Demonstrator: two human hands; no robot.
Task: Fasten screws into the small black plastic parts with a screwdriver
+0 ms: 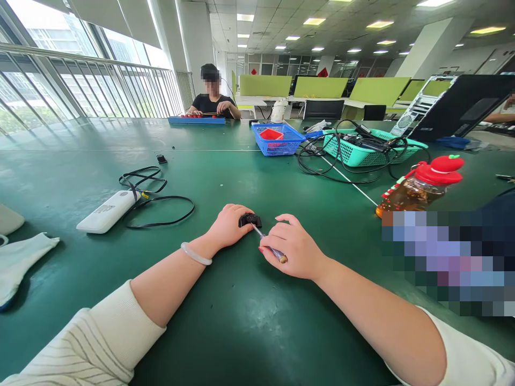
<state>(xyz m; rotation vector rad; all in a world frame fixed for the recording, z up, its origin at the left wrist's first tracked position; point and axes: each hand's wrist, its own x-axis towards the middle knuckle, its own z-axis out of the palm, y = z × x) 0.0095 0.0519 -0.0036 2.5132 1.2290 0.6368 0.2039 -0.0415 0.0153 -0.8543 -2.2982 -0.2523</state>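
Note:
A small black block-shaped part (251, 219) rests on the green table (217, 321), its exact kind too small to make out. The fingers of my left hand (230, 227) are closed on its left side and steady it. Between the fingers of my right hand (295, 247) is a slim screwdriver (269, 243) with a clear handle. It slants up to the left, and its tip meets the near side of the black part. Whether the tip sits in a screw cannot be seen.
Left of my hands lies a white power bank (108, 212) with a black cable (177, 198). Ahead are a blue basket (277, 148) and a teal basket (354, 155) with tangled cables. A red-lidded bottle (418, 187) stands at right. Across the table sits a person (213, 102) by a blue tray (197, 120).

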